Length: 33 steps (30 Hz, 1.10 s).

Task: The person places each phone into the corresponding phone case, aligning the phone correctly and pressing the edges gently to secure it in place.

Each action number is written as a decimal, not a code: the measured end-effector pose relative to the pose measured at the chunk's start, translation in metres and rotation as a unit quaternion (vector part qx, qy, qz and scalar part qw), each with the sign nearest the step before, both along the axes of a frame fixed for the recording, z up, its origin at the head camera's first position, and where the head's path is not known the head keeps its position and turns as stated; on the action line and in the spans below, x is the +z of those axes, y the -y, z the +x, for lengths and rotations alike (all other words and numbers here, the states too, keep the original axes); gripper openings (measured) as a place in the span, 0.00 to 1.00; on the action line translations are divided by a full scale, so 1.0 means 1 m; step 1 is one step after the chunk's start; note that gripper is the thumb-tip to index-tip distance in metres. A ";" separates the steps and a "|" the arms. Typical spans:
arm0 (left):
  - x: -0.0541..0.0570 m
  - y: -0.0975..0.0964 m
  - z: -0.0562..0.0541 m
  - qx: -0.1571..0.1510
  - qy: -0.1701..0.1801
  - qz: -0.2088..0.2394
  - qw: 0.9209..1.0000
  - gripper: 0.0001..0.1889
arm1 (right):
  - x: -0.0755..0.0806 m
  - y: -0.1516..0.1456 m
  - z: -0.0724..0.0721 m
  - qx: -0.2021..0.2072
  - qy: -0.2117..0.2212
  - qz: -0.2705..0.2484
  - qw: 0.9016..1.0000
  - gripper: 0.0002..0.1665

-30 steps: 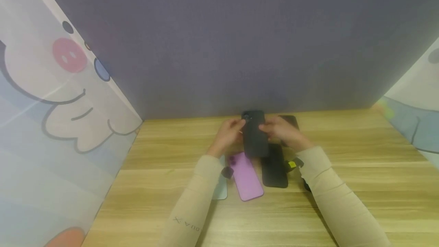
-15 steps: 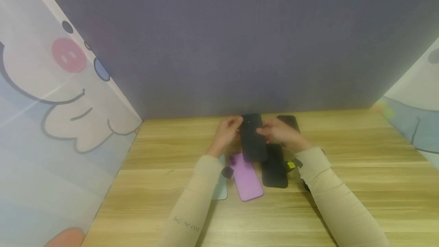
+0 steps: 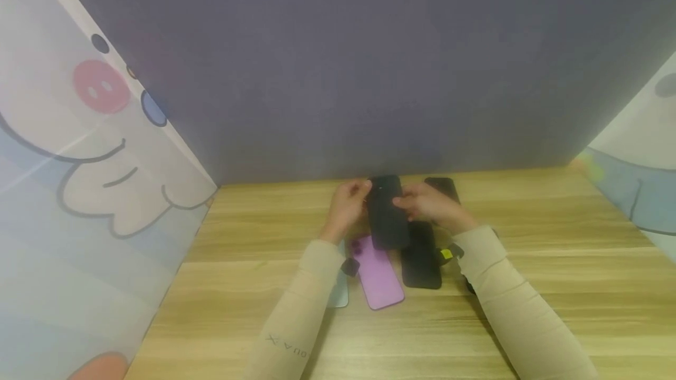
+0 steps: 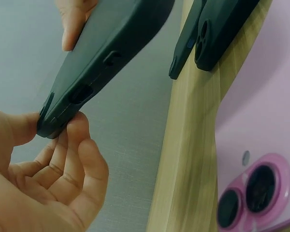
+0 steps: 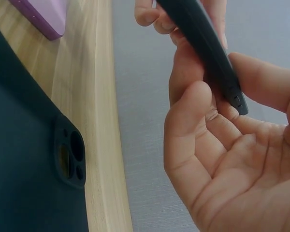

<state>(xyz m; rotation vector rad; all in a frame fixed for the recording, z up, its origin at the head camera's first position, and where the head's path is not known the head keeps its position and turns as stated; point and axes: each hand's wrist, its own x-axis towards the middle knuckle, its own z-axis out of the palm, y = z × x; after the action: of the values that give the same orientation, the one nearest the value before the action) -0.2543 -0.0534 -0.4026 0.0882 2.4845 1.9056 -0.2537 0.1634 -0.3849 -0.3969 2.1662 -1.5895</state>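
A black phone case (image 3: 388, 216) is held up between both hands, slanting above the tabletop. My left hand (image 3: 347, 207) pinches its upper left corner between thumb and fingertips. On the opposite edge, my right hand (image 3: 430, 204) grips with the thumb on the near face and curled fingers behind. Cutouts show along the case's edge (image 4: 82, 92) in the left wrist view. Whether a phone sits inside cannot be told. Just below lies a lilac phone (image 3: 380, 277), camera lenses upward, its top partly covered by the case. Beside it rests another black phone case (image 3: 421, 263).
A third dark case (image 3: 446, 188) lies behind the right hand. Under the left forearm, a pale blue phone (image 3: 340, 295) is partly hidden. Something dark (image 3: 470, 287) shows beside the right sleeve. A grey panel (image 3: 391, 75) rises behind the wooden table (image 3: 237, 309).
The held case has come slightly lower and leftward, and its face has tilted, so its camera opening shows less clearly. Both hands keep their hold. The things on the table stay put.
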 end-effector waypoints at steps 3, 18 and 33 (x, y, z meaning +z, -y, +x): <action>0.000 -0.001 0.000 0.006 -0.009 -0.009 1.000 0.18 | -0.001 0.000 -0.001 0.004 0.002 -0.006 1.000 0.20; 0.000 0.000 0.000 0.014 -0.026 -0.043 0.999 0.17 | -0.004 0.002 -0.003 0.012 -0.003 -0.009 1.000 0.19; 0.002 -0.001 0.001 0.027 -0.028 -0.051 0.998 0.16 | -0.005 0.002 -0.005 0.012 -0.002 -0.006 1.000 0.18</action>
<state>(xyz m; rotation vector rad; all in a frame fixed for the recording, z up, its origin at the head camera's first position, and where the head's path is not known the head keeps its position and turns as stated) -0.2532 -0.0523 -0.4008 0.0759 2.6406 1.8164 -0.2583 0.1617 -0.3895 -0.4292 2.1489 -1.5896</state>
